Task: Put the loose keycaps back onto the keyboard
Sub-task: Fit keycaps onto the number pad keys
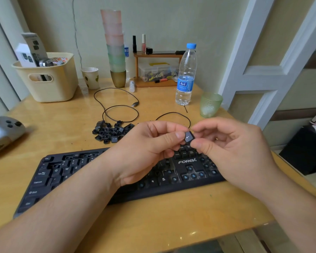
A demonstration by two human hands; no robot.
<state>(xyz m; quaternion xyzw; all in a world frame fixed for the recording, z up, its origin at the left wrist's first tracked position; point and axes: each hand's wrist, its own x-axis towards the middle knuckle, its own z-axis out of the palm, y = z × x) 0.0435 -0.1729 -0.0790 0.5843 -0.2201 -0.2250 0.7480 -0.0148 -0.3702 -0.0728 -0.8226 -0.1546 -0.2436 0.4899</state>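
Both hands are pinching one small dark grey keycap with a white arrow (pixel 188 137) — the left hand (pixel 146 152) with thumb and curled fingers, the right hand (pixel 232 145) likewise — above the black plastic keyboard (pixel 49 176) lying on the yellow wooden table (pixel 171 220). A pile of loose black keycaps (pixel 111 131) is sitting just behind the keyboard, near a thin black cable (pixel 117 106).
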